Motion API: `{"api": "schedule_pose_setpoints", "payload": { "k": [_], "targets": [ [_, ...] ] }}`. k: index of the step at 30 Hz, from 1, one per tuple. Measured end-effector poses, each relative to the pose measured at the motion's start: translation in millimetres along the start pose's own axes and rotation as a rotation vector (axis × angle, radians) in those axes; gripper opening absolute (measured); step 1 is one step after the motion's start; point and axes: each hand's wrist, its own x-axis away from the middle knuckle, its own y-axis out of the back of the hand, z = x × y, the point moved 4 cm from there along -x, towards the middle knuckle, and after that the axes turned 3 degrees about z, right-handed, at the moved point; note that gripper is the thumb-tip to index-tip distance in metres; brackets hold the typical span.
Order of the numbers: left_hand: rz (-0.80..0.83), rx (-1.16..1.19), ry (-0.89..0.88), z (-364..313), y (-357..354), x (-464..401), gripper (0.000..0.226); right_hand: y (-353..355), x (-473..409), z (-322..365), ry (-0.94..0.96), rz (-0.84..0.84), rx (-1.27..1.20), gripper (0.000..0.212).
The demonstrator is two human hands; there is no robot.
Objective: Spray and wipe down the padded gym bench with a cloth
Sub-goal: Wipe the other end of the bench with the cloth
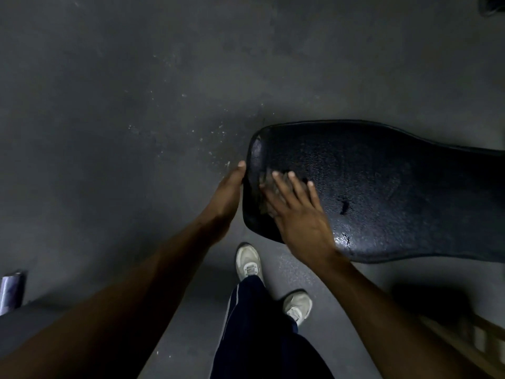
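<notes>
The black padded gym bench (382, 181) stretches from mid-frame to the right edge, its textured surface wet and shiny with droplets. My right hand (297, 212) lies flat near the bench's left end, fingers spread, pressing a dark cloth (269, 181) that shows only as a blurred patch under the fingertips. My left hand (228, 192) holds the bench's left end edge, thumb up against the padding. No spray bottle is identifiable.
A dark grey floor (136, 119) with pale specks lies all around. My two white shoes (248, 262) and dark trousers stand just below the bench end. A shiny cylindrical object (11, 292) sits at the far left edge. A wooden frame (470, 340) shows at bottom right.
</notes>
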Motion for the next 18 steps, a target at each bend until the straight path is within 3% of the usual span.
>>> {"api": "schedule_pose_setpoints", "payload": {
  "k": [3,7,9,11,14,18],
  "targets": [
    [-0.021,-0.107,-0.039,6,-11,6,0.035,-6,35,-40,-0.174,-0.013,-0.080,0.063],
    [-0.019,-0.240,-0.118,18,-24,18,0.051,2,52,-93,-0.508,-0.071,-0.322,0.056],
    [-0.044,-0.329,-0.116,25,-31,23,0.064,9,38,-100,-0.586,-0.093,-0.409,0.056],
    [-0.107,-0.406,-0.109,33,-38,28,0.070,14,17,-90,-0.555,-0.115,-0.442,0.056],
    [-0.207,-0.453,-0.101,45,-44,32,0.072,11,6,-53,-0.320,-0.110,-0.326,0.058],
    [-0.238,-0.478,-0.097,58,-45,35,0.070,-16,51,-17,-0.104,-0.083,-0.161,0.066]
  ]
}}
